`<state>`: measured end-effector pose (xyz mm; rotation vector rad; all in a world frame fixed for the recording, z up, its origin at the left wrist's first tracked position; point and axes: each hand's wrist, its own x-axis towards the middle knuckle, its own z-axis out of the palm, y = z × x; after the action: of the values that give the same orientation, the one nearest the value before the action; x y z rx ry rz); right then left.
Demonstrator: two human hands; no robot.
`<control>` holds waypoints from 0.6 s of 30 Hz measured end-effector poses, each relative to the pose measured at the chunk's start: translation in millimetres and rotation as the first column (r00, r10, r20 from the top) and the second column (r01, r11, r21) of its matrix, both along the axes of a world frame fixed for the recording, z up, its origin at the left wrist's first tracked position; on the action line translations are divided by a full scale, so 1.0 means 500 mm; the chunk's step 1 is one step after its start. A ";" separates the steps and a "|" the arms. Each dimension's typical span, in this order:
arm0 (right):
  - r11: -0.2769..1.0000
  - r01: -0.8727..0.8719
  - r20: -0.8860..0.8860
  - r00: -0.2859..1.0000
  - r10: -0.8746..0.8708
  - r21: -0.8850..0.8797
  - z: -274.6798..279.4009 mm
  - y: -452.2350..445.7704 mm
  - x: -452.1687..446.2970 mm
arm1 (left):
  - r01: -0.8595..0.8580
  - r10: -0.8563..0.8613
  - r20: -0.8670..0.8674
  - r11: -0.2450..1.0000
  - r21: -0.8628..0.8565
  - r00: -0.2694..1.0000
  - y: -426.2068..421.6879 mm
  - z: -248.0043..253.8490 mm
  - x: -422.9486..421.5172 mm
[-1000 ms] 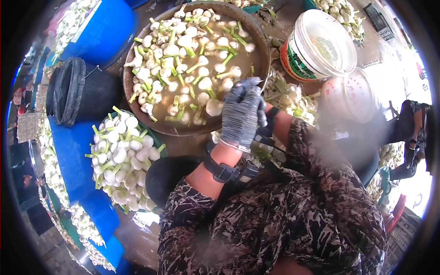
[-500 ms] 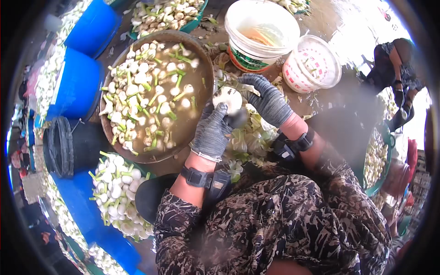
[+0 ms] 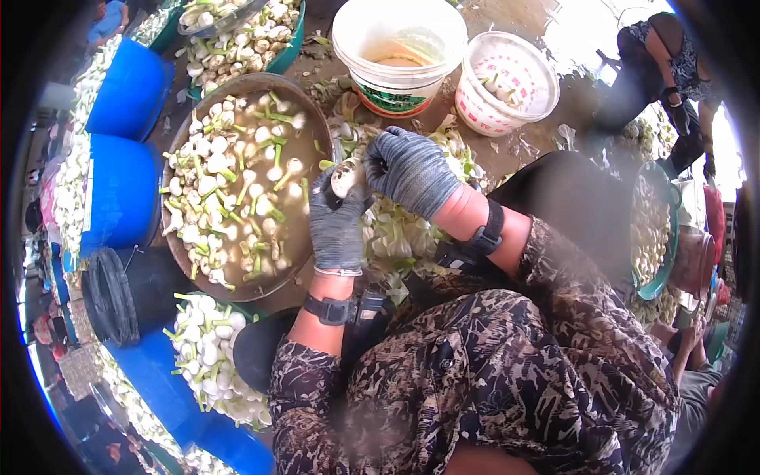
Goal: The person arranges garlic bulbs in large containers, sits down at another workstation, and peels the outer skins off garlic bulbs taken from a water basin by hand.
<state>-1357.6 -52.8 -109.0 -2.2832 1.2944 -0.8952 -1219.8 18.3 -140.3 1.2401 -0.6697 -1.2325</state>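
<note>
A garlic bulb (image 3: 345, 179) with dark patches on its skin and a short green stem is held by my left hand (image 3: 336, 226), which wears a grey glove. Close on the bulb's right side is my gloved right hand (image 3: 416, 172), its fingers curled in; whatever they grip is hidden. Just left of the hands stands a wide round basin (image 3: 315, 131) of muddy water with many garlic bulbs floating in it. Below my hands lies a heap of peeled garlic leaves and skins (image 3: 400, 237).
Ahead stand a large white bucket (image 3: 400, 87) and a smaller white bucket with red print (image 3: 507, 79). A pile of clean garlic (image 3: 212, 352), a black bucket (image 3: 131, 289) and blue tubs (image 3: 119, 190) are on the left. Another person (image 3: 673, 67) works at upper right.
The view has shifted. My right hand's fingers, stretched beside the bulb before, are now curled in close to it. The bulb has turned in my left hand and shows its stem.
</note>
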 end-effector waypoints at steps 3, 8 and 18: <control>0.964 -0.009 0.201 0.978 -0.046 0.265 -0.026 -0.028 -0.003 | 0.058 -0.070 -0.087 0.989 -0.137 0.994 0.004 0.008 0.013; 0.921 0.327 -0.129 0.944 -0.305 0.212 -0.102 -0.128 -0.071 | 0.144 -0.208 -0.437 0.974 -0.175 0.875 0.013 0.027 0.055; 0.964 -0.257 0.166 0.956 0.242 0.074 0.056 -0.001 -0.001 | 0.203 -0.203 -0.419 0.978 -0.044 0.885 0.007 0.010 0.065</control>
<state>-1357.9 -53.5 -81.0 -2.1923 0.9358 -0.8827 -1187.3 21.6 -135.4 0.8720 -0.4838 -1.6161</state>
